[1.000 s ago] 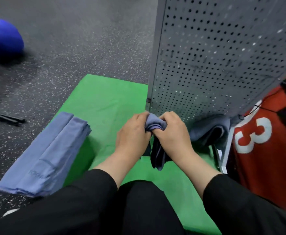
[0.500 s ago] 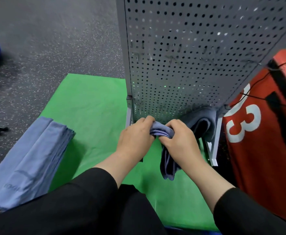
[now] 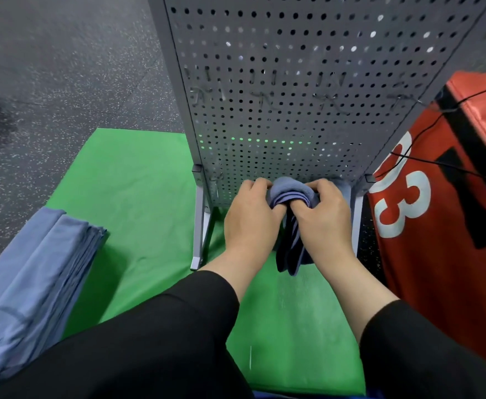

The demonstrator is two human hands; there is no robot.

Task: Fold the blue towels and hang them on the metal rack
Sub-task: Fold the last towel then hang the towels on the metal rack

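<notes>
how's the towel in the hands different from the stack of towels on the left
The held towel is one piece bunched over, its ends hanging down; the stack is several towels lying flat. The left hand and right hand grip the held towel by the rack; nothing touches the stack. Both are blue.

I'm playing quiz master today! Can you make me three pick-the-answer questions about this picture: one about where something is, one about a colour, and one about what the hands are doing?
1. Where is the stack of blue towels?
A. on the rack
B. on the floor at the person's left
C. on the red thing

2. What colour is the mat?
A. green
B. yellow
C. white

3. What are the left hand and right hand doing?
A. resting flat on the mat
B. waving in the air
C. gripping a folded towel

Answers:
1 B, the stack lies left, partly on the mat.
2 A, bright green under the metal rack.
3 C, fingers of both hands curl round the towel's fold at the rack's foot.
</notes>
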